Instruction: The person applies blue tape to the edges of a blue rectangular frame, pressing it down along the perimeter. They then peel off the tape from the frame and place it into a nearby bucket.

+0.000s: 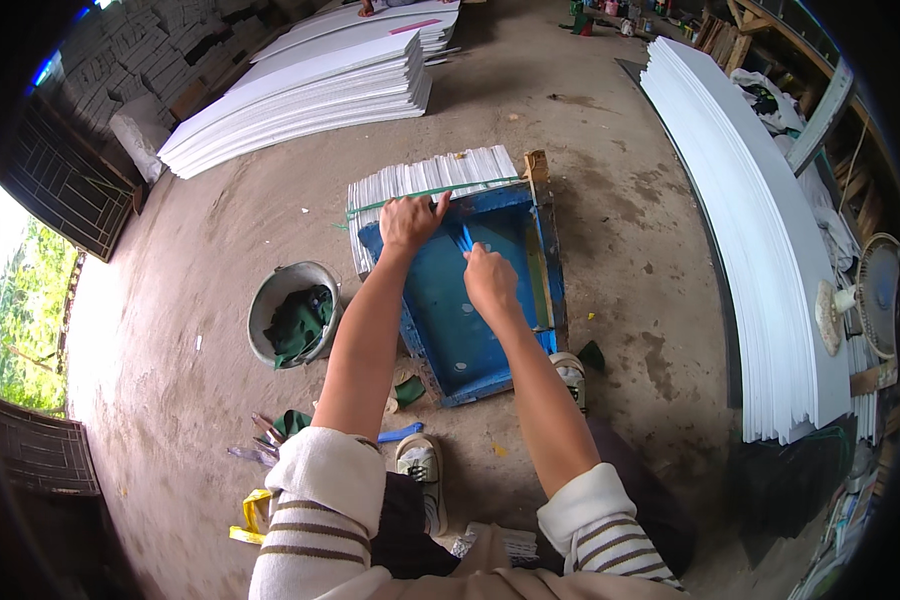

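Observation:
A blue-stained screen-printing frame [475, 388] lies in front of me, its sunken mesh coloured blue. Fingers of my left hand [410, 222] curl over its far edge, with the thumb pointing away to the right. Over the mesh, my right hand [492, 278] is closed around a narrow blue scraper [464, 238], most of which my fingers hide. A stack of white sheets [430, 176] shows beyond and beside the frame, with a green strap across it. The wooden strip [536, 168] stands up at the frame's far right corner.
Left of the frame stands a grey bucket [260, 318] holding dark green cloth. Bottles [266, 430], a blue tool [400, 433] and a yellow strap [253, 516] lie near my feet. Stacks of white sheets rest at far left [300, 105] and right [750, 240].

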Available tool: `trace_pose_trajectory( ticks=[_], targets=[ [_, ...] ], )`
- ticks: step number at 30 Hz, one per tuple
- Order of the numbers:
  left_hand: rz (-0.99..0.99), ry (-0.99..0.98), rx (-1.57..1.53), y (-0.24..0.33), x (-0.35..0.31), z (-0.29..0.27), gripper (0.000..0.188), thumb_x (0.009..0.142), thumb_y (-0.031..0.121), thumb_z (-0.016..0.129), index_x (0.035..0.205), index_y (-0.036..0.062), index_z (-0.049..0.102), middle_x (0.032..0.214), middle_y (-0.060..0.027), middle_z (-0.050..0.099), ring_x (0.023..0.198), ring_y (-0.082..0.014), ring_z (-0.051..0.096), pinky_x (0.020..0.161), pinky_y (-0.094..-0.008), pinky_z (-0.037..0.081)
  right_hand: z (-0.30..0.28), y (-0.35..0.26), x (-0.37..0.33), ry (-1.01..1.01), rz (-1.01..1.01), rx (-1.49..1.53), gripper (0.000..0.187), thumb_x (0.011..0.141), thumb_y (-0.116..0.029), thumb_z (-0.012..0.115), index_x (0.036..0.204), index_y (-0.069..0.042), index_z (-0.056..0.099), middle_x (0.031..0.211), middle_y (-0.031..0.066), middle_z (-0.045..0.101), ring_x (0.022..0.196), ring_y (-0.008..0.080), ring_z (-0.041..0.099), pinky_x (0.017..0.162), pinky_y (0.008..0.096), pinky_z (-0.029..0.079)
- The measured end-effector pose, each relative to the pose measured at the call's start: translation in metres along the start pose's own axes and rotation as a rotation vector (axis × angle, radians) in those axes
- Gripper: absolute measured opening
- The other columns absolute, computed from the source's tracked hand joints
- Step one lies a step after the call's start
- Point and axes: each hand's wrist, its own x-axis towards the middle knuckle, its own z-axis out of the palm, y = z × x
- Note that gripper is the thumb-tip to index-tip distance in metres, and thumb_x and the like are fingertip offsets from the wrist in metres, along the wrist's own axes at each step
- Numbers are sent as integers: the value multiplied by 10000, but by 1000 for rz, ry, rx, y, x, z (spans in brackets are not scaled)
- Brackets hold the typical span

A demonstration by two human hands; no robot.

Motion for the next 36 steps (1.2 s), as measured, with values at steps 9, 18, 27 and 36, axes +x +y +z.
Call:
trace_pose_trajectory(
  ticks=[9, 18, 27, 36],
  targets=[
    [33, 96, -32, 2, -10, -11, 593, 879, 562, 468, 580, 89, 664, 527, -119, 610, 530, -294, 624, 728, -397, 500, -10, -16, -47, 17, -70, -14, 240, 965, -199, 454, 893, 8, 551, 687, 243, 631, 693, 397, 653, 579, 454, 525],
    [70, 145, -43, 10, -25, -36, 584, 880, 548, 479, 568, 87, 654, 518, -113, 602, 507, -261, 609, 748, -364, 481, -19, -17, -84, 91, -187, 13, 186, 941, -148, 509, 846, 10, 535, 622, 237, 603, 630, 379, 643, 523, 433, 512],
    [120, 206, -45, 13, -44, -57, 510, 904, 492, 485, 606, 97, 611, 525, -98, 597, 512, -252, 603, 702, -359, 475, -16, -4, -110, 50, -117, 21, 172, 959, -163, 470, 936, 0, 520, 790, 219, 629, 770, 351, 656, 603, 427, 531],
    [172, 214, -63, 19, -61, -78, 479, 938, 442, 448, 634, 99, 588, 555, -92, 605, 558, -261, 619, 664, -383, 468, -33, 17, -82, 211, -146, -40, 425, 906, -249, 557, 1221, 32, 510, 1250, 197, 456, 1155, 377, 473, 960, 510, 385]
  ],
)
